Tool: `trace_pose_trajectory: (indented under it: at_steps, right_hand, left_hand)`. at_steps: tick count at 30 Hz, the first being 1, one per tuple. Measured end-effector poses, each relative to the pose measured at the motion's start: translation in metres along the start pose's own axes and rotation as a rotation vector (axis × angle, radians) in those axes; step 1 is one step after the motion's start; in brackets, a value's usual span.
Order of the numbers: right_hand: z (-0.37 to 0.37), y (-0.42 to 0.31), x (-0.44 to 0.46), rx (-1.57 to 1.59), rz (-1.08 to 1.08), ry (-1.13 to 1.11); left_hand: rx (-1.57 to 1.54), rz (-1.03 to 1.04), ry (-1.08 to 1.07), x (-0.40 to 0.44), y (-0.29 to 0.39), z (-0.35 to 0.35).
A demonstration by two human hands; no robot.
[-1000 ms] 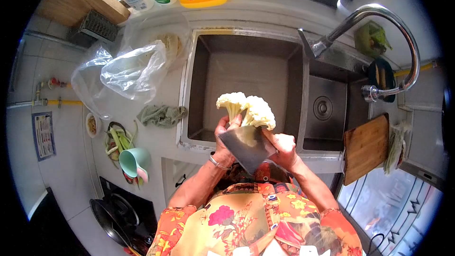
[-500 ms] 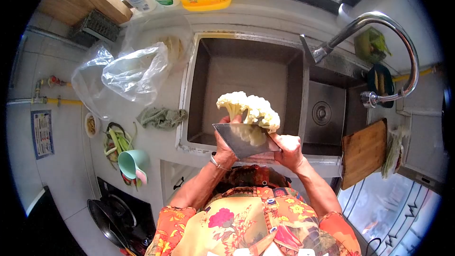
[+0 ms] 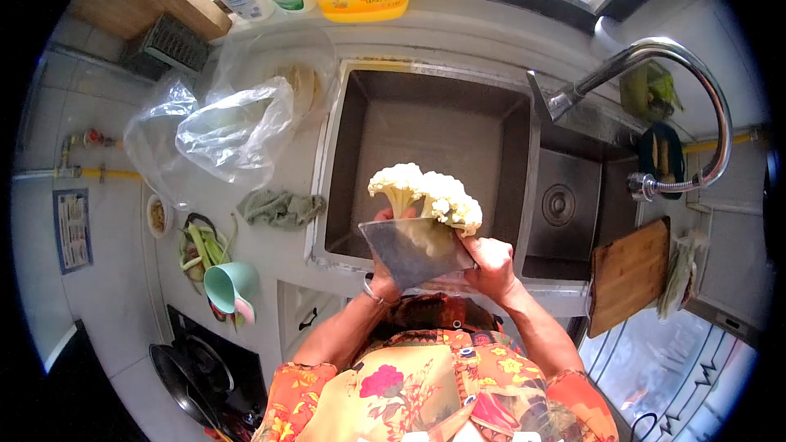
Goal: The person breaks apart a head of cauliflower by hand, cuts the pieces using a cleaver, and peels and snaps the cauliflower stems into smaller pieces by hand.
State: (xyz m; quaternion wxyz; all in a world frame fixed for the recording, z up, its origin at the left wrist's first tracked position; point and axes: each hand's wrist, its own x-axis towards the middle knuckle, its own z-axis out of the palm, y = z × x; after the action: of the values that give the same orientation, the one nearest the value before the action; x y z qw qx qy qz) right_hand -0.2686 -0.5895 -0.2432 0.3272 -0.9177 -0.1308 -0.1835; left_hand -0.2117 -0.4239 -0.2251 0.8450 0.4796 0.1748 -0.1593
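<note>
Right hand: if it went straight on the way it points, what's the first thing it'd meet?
Likely the cauliflower, just up and left of the right hand, beyond the cleaver it holds. Depth is unclear; they may already touch.

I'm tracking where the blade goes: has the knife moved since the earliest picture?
Yes, to the left: the left corner of the knife is now nearer the left rim of the sink.
</note>
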Motion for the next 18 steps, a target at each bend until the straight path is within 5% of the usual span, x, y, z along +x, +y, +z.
trace_pose_trajectory:
  at_steps: [4,7,9,11,18]
  right_hand:
    - [0.004,0.007,0.001,0.092,0.061,-0.021]
    - [0.001,0.015,0.0,0.134,0.09,-0.057]
    - [-0.002,0.022,0.002,0.154,0.102,-0.083]
    - [-0.007,0.024,0.005,0.174,0.069,-0.066]
    - [-0.018,0.029,0.015,0.269,0.061,-0.132]
  left_hand:
    - [-0.308,-0.172,-0.026,0.016,-0.011,-0.016]
    - [-0.038,0.073,-0.105,0.014,-0.005,-0.011]
    - [-0.034,-0.199,-0.116,0.016,0.014,-0.01]
    - [-0.072,-0.163,0.018,0.015,0.02,0.005]
    - [-0.036,-0.26,-0.083,0.025,0.025,-0.006]
